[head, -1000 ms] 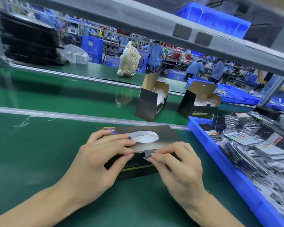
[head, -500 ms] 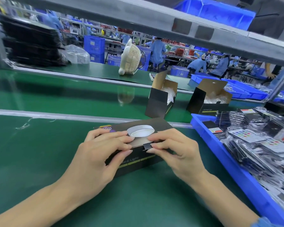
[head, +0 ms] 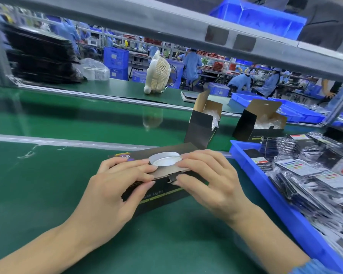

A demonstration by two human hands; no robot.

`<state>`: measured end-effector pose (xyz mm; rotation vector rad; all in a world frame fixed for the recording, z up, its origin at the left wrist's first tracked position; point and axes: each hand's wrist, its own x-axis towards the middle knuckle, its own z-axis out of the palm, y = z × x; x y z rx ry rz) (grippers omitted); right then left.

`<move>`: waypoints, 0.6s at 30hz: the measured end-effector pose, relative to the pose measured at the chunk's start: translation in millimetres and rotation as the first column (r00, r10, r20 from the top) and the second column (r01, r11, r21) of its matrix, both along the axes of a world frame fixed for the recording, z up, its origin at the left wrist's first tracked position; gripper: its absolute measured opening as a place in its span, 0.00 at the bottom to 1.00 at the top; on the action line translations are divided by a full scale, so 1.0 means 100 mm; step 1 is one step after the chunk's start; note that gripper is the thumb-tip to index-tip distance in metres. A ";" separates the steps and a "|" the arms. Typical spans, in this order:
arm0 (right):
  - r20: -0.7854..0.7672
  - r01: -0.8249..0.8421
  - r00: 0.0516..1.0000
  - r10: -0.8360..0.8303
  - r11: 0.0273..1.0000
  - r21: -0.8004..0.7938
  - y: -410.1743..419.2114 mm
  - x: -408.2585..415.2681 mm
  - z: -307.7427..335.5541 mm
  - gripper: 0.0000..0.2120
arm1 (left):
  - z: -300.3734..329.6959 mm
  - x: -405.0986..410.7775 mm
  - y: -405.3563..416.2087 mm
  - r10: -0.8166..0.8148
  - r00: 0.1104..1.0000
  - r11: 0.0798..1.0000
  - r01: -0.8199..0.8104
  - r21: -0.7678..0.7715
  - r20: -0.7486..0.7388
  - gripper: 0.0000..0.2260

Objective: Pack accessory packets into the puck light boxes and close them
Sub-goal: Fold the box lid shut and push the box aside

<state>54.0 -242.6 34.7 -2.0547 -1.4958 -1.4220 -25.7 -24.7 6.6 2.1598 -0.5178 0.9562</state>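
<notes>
Now both hands' grip clamps the puck light box (head: 162,196) between them.

You have three puck light boxes: one black box (head: 162,196) under your two hands, and two open boxes (head: 201,125) (head: 259,123) at one o'clock. One blue bin (head: 281,204) of accessory packets, too many to count, sits at three o'clock. One small fan (head: 158,76) stands at twelve o'clock.

Matt cardboard box (head: 162,196), blue plastic bin (head: 281,202)
</notes>
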 end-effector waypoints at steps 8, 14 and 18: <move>-0.671 0.006 0.693 -0.263 0.933 -0.360 0.01 0.19 0.19 0.27 | 0.04 0.01 0.01 0.012 0.999 1.000 -0.012 0.010 -0.030 0.04; -0.530 0.059 0.824 -0.202 0.960 -0.274 0.03 0.18 0.11 0.24 | 0.01 -0.02 0.01 0.007 1.000 1.000 -0.008 -0.010 -0.027 0.12; -0.459 -0.053 0.887 0.049 0.999 0.003 0.05 0.17 0.03 0.23 | 0.01 -0.01 0.01 0.005 1.000 1.000 -0.005 -0.007 -0.029 0.12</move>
